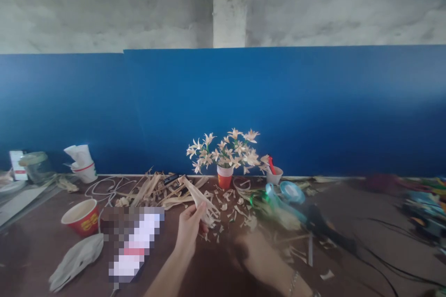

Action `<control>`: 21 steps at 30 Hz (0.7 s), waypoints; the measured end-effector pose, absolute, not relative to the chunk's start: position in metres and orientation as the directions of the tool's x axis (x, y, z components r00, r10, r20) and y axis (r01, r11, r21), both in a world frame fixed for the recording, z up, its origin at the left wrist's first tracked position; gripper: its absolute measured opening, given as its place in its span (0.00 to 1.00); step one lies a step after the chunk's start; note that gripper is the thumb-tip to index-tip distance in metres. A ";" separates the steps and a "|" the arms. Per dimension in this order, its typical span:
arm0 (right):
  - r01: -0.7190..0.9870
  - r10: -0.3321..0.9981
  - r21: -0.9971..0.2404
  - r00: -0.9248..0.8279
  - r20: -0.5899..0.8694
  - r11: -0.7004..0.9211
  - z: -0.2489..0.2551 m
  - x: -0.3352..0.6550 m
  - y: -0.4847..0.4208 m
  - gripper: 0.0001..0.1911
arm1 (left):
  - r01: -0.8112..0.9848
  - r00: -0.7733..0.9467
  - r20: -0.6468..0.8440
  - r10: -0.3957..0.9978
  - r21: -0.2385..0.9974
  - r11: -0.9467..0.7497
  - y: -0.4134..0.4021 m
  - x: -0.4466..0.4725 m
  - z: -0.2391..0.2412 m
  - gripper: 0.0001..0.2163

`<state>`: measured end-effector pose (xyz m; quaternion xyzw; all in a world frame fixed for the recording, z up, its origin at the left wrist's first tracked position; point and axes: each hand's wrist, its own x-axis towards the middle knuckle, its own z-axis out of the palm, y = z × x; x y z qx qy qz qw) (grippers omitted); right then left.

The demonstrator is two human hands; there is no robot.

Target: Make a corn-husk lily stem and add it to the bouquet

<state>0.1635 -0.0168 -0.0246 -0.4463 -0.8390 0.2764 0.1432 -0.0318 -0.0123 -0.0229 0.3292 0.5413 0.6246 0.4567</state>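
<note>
My left hand (190, 227) is raised over the brown table (42, 246), its fingers pinched on a pale dried leaf strip (199, 197) that points up and to the left. My right hand (254, 253) lies lower and to the right, smeared by motion; its fingers cannot be made out. Between and beyond the hands lie several pale cut leaf scraps (228, 204). Behind them stands a red and white cup (225, 176) filled with handmade pale flowers (226, 148).
A heap of dried leaf strips (153, 190) lies at the back left, with a white cable (104, 185). A red paper bowl (81, 216), a white bag (76, 260), stacked cups (83, 164), a jar (36, 166), a green tape roll (291, 191), a dark tool (325, 229) and a blue wall panel (278, 111) surround the area.
</note>
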 end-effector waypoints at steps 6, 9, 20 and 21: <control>0.655 0.826 -0.606 -0.563 0.007 0.451 -0.024 0.160 -0.019 0.07 | -0.218 -0.363 -0.100 0.926 0.976 0.020 -0.014 -0.027 -0.021 0.20; 0.665 0.825 -0.580 -0.565 0.020 0.470 -0.024 0.160 -0.019 0.07 | -0.210 -0.359 -0.122 0.925 0.977 0.047 -0.015 -0.025 -0.019 0.20; 0.656 0.812 -0.577 -0.583 0.022 0.486 -0.023 0.162 -0.019 0.09 | -0.140 -0.312 -0.095 0.945 0.989 0.054 -0.016 -0.020 -0.016 0.18; 0.659 0.812 -0.574 -0.583 0.018 0.486 -0.023 0.162 -0.019 0.09 | -0.141 -0.315 -0.101 0.944 0.988 0.059 -0.016 -0.020 -0.014 0.18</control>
